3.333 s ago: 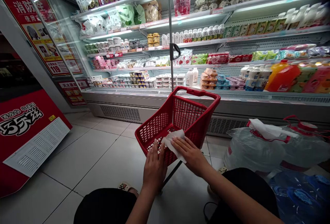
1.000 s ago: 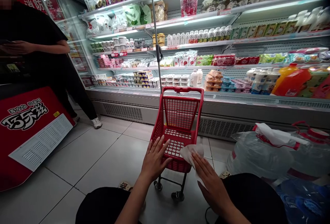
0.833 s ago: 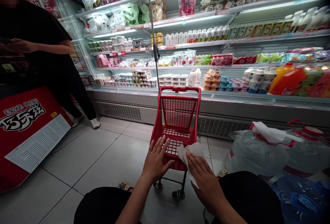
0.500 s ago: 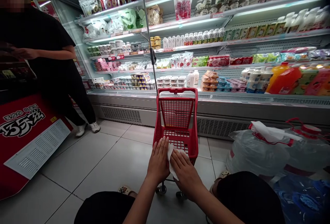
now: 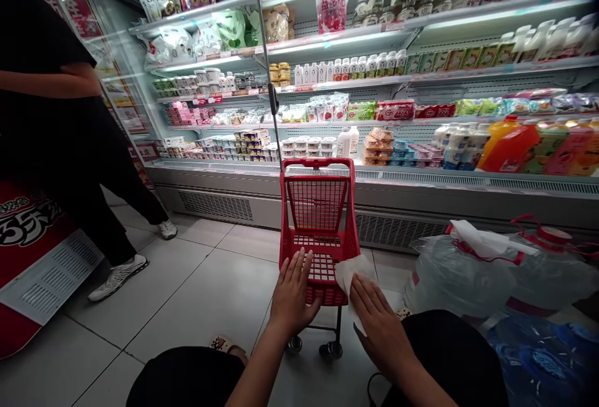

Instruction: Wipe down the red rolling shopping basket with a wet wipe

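A small red shopping cart [image 5: 284,207] stands between my knees, with its basket facing me and its wheels on the floor. My left hand [image 5: 290,294] lies at the near left edge of the basket, fingers stretched out and thumb apart, with nothing in it. At the near right corner, my right hand [image 5: 378,319] presses a thin white wipe [image 5: 345,273] against the cart's rim. Part of the wipe is hidden beneath my right fingers.
Chilled shelves [image 5: 318,188] stocked with drinks and yogurts run across the back. Large water bottles [image 5: 463,276] stand to the right. On the left, a person in black [image 5: 70,126] is beside a red freezer [image 5: 28,294].
My right hand has slid right with the wipe, away from my left hand, to the cart's right corner. The left hand stays near its place. The person at left has stepped closer.
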Demonstrator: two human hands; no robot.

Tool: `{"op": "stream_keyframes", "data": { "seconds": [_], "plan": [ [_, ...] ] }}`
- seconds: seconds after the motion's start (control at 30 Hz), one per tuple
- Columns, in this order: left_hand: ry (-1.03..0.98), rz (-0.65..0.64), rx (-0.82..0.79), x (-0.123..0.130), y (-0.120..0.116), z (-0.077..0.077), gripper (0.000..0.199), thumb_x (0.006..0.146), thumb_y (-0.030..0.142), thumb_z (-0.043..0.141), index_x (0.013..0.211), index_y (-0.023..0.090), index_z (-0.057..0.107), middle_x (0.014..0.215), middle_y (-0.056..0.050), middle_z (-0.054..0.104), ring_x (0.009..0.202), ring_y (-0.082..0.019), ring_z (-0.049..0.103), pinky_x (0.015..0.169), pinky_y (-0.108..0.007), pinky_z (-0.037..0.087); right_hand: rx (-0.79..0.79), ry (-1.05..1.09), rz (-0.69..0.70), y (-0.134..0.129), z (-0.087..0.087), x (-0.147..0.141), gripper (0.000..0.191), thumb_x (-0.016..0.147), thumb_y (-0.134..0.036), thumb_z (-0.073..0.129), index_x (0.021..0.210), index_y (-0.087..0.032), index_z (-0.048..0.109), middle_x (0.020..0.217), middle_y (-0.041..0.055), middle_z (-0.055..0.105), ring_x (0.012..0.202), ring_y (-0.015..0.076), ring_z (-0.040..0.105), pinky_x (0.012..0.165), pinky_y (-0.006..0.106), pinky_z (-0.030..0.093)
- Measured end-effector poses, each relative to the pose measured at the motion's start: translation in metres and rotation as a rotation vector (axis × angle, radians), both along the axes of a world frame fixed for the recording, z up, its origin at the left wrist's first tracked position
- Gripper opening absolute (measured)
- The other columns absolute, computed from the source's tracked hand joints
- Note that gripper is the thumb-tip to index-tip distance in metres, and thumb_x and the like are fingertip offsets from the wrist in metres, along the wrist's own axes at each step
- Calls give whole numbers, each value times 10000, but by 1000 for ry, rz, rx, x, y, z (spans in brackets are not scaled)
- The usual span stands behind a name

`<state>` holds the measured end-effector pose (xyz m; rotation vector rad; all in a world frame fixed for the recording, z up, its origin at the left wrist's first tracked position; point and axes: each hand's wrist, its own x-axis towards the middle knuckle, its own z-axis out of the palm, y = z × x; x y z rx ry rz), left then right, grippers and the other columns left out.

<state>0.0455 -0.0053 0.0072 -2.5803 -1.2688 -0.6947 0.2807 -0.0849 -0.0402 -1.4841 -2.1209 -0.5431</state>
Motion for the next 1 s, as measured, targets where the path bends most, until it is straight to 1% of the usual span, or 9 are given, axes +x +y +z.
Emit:
{"op": "stream_keyframes", "data": {
  "seconds": [0.1, 0.2, 0.27, 0.33, 0.43, 0.63, 0.73, 0.83, 1.0],
  "plan": [
    [-3, -12, -15, 10, -3, -1, 1075, 855, 316, 633, 1688, 175, -32, 1749, -91, 189, 1617, -282, 170, 1302, -498, 218, -3, -5, 62, 13, -2, -33, 939, 868, -157, 512, 1689, -115, 59, 1713, 118, 264, 1577, 293, 276, 1243, 516, 350],
    [-22, -20, -51, 14, -5, -3, 1183, 756, 182, 642, 1675, 143, -103, 1753, -113, 162, 1619, -288, 156, 1300, -506, 231, -19, -1, 133, 28, -1, -62, 885, 845, -171, 547, 1660, -65, 218, 1687, 150, 321, 1577, 299, 273, 1261, 510, 326],
    [-43, -22, -69, 13, -5, -3, 1201, 732, 126, 619, 1669, 148, -132, 1754, -115, 156, 1619, -289, 156, 1292, -514, 249, -25, 1, 162, 33, 2, -69, 828, 849, -178, 558, 1628, -51, 308, 1673, 161, 351, 1576, 294, 276, 1268, 496, 317],
    [-58, -15, -82, 10, -4, -3, 1160, 763, 123, 597, 1675, 186, -116, 1755, -98, 162, 1617, -289, 161, 1283, -521, 265, -29, -28, 190, 33, 5, -64, 792, 864, -172, 550, 1619, -67, 337, 1675, 143, 357, 1577, 274, 276, 1279, 474, 298],
    [-56, -8, -98, 7, -3, -2, 1086, 831, 201, 604, 1684, 227, -68, 1756, -75, 169, 1617, -289, 162, 1283, -515, 271, -24, -90, 188, 24, 11, -40, 795, 893, -160, 515, 1649, -98, 275, 1698, 98, 320, 1587, 242, 249, 1303, 453, 235],
    [-48, -23, -78, 9, -6, -2, 1049, 880, 258, 617, 1687, 224, -52, 1755, -55, 178, 1620, -262, 153, 1304, -471, 246, -16, -105, 34, 4, 16, 30, 804, 960, -168, 426, 1692, -177, 92, 1711, 50, 285, 1584, 216, 260, 1320, 488, 130],
    [-43, -23, -68, 15, -8, -2, 1029, 895, 275, 614, 1689, 218, -38, 1753, -56, 189, 1620, -253, 155, 1306, -460, 240, 15, -78, -27, 4, 11, 49, 788, 991, -194, 405, 1695, -194, 52, 1704, 57, 301, 1564, 224, 315, 1319, 496, 126],
    [-32, -11, -54, 24, -12, -4, 1030, 883, 285, 627, 1691, 214, -8, 1753, -65, 184, 1622, -264, 143, 1309, -477, 221, 24, -44, -39, 4, 2, 38, 811, 995, -223, 424, 1695, -173, 17, 1715, 88, 262, 1555, 251, 335, 1302, 498, 202],
    [-25, 14, -38, 32, -18, -8, 1072, 831, 278, 658, 1692, 205, 24, 1762, -82, 122, 1625, -294, 111, 1306, -501, 215, 0, 7, 54, 4, -13, -11, 895, 924, -179, 464, 1690, -122, 3, 1732, 113, 193, 1584, 286, 257, 1238, 484, 353]
  ]
}}
